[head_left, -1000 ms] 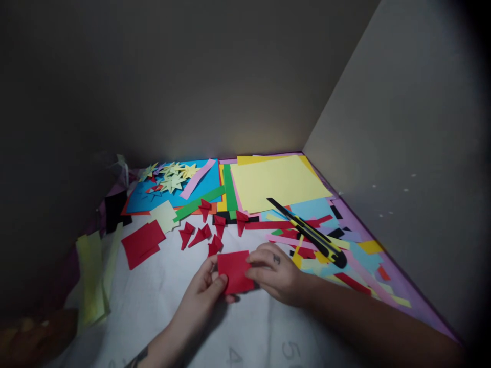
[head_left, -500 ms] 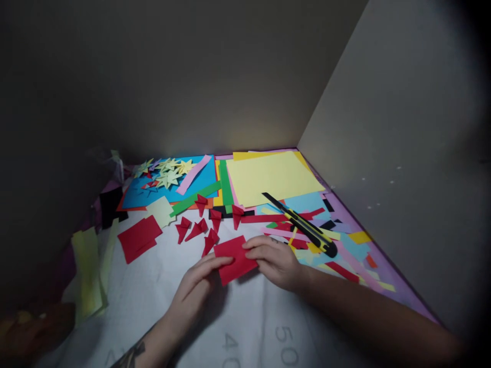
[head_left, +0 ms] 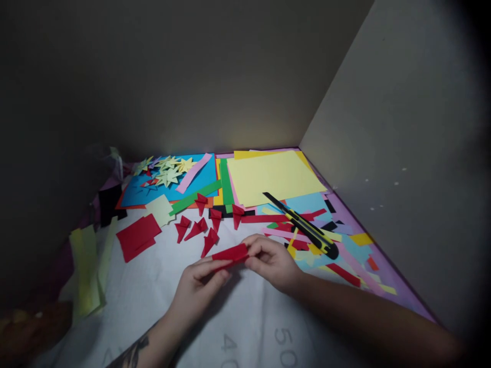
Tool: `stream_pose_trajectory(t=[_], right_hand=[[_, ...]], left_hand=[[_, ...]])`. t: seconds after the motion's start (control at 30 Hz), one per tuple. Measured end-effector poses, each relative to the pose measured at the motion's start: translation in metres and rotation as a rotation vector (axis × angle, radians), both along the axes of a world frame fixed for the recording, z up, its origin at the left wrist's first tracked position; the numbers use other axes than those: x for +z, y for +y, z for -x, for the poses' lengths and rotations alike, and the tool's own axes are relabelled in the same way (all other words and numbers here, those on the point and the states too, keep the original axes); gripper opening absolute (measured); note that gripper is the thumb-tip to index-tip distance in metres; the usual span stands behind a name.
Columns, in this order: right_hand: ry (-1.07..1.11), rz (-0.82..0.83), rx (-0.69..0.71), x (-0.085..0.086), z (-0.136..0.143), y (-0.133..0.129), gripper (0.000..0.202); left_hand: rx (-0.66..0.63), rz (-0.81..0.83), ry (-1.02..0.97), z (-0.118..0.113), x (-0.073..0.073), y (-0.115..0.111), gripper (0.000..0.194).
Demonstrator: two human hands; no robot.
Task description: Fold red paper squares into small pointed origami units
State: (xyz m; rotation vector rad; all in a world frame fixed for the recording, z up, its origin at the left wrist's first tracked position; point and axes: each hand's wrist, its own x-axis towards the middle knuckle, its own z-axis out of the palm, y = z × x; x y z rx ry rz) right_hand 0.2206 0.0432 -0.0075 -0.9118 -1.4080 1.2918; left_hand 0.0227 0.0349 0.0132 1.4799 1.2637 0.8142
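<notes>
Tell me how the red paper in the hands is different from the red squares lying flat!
The held red paper is bent over into a narrow shape, but the red squares are open and flat. The right hand pinches the held red paper and the left hand touches it; the red squares overlap on the white sheet, untouched. Both are red.

both hands on bent red paper [head_left: 230, 253], left hand [head_left: 194, 289] at left end, right hand [head_left: 273, 263] pinching right end; small red folded pieces [head_left: 197, 229] just beyond, mid-table [head_left: 161, 291]; paper stars [head_left: 168, 177] on blue sheet [head_left: 205, 180], far left corner; pale yellow sheet [head_left: 274, 178] along far edge; cutter [head_left: 307, 228] over scraps [head_left: 347, 273], toward right edge
</notes>
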Motion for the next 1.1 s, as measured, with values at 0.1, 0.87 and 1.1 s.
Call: stream_pose_trajectory(t=[0.1,0.87,1.1], right_hand=[[0.048,0.110,-0.047,0.000,0.004,-0.001,0.019],[0.166,0.317,-0.161,-0.002,0.013,-0.002,0.023],[0.145,0.366,-0.137,-0.001,0.014,-0.003,0.026]], left_hand=[[0.074,0.030,-0.053,-0.002,0.001,-0.002,0.018],[0.262,0.232,-0.167,-0.013,-0.008,-0.004,0.029],[0.292,0.230,-0.130,-0.014,-0.004,-0.004,0.034]])
